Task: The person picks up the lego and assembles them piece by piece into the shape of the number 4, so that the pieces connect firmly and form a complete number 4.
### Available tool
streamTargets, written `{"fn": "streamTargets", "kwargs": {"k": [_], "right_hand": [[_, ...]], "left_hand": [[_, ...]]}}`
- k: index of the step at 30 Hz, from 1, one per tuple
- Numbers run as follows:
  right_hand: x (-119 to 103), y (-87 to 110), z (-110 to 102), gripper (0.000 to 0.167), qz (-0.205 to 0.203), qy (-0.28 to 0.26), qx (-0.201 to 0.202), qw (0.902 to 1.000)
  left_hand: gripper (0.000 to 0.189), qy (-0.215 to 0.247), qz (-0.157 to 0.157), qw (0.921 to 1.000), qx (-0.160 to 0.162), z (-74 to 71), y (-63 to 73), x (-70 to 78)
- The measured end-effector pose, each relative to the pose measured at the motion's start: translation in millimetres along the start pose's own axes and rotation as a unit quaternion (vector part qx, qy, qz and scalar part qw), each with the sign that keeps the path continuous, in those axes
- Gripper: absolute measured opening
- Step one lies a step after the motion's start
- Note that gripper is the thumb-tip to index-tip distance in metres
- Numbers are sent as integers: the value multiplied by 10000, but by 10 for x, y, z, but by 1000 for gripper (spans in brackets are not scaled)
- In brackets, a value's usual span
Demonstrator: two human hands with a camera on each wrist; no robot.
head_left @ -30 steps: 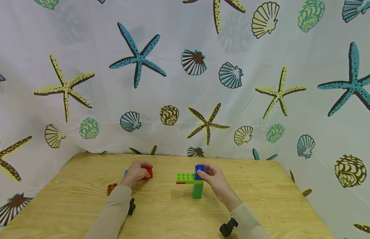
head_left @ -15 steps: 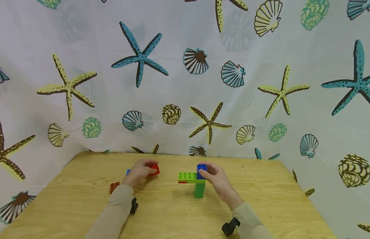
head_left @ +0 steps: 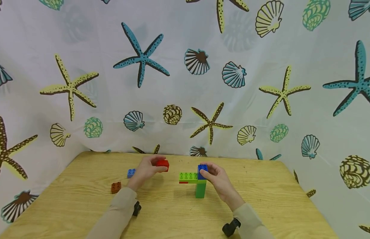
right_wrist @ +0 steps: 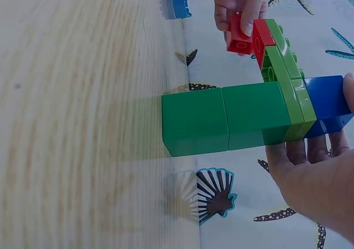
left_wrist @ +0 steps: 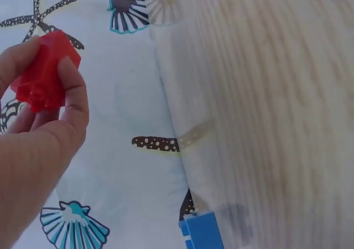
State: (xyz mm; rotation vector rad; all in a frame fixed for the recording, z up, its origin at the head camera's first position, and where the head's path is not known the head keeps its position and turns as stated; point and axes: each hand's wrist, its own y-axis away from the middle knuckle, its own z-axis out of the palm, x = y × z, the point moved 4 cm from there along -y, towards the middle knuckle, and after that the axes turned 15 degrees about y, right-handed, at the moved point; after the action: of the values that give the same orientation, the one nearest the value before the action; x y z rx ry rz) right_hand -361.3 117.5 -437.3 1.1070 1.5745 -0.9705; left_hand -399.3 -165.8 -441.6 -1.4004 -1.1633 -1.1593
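Pinched between the thumb and fingers of my left hand (head_left: 146,170) is a red toy brick (head_left: 162,165), raised off the table, its studs pointing toward the camera in the left wrist view. My right hand (head_left: 218,182) holds the dark blue brick (head_left: 202,173) at the top of a standing tower. Two dark green bricks (right_wrist: 225,120) make the tower's base. Above them, light green bricks (head_left: 188,178) reach out to the left like an arm. A small red brick (right_wrist: 263,34) is fixed beneath the arm's outer end. The held brick is left of this arm.
A lighter blue brick (head_left: 131,173) lies on the wooden table (head_left: 161,212) behind the left wrist. Closer to me and further left is a reddish-brown brick (head_left: 116,188). A curtain (head_left: 161,96) printed with starfish and shells surrounds the table's back and sides.
My left hand has lifted the red brick and carried it right, toward the tower, uncovering the lighter blue brick. My right hand keeps its hold on the tower's top.
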Motion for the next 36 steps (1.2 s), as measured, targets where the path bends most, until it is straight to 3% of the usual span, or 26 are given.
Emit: {"fn": "streamTargets", "kwargs": {"k": [4, 15, 23, 30, 36], "right_hand": [[14, 2, -8, 43, -3, -43, 13, 10000], [21, 6, -21, 47, -157, -21, -19, 9999], [11, -9, -11, 45, -148, -25, -70, 9999], [14, -12, -19, 49, -120, -45, -61, 9999], [18, -2, -12, 47, -72, -73, -12, 9999]], "left_hand": [[44, -111, 155, 9998, -72, 60, 36, 42], [46, -198, 498, 9944, -914, 225, 117, 150], [49, 61, 526, 9950, -851, 289, 113, 220], [56, -279, 980, 9897, -1007, 387, 153, 314], [55, -440, 1058, 9868, -1146, 493, 172, 298]]}}
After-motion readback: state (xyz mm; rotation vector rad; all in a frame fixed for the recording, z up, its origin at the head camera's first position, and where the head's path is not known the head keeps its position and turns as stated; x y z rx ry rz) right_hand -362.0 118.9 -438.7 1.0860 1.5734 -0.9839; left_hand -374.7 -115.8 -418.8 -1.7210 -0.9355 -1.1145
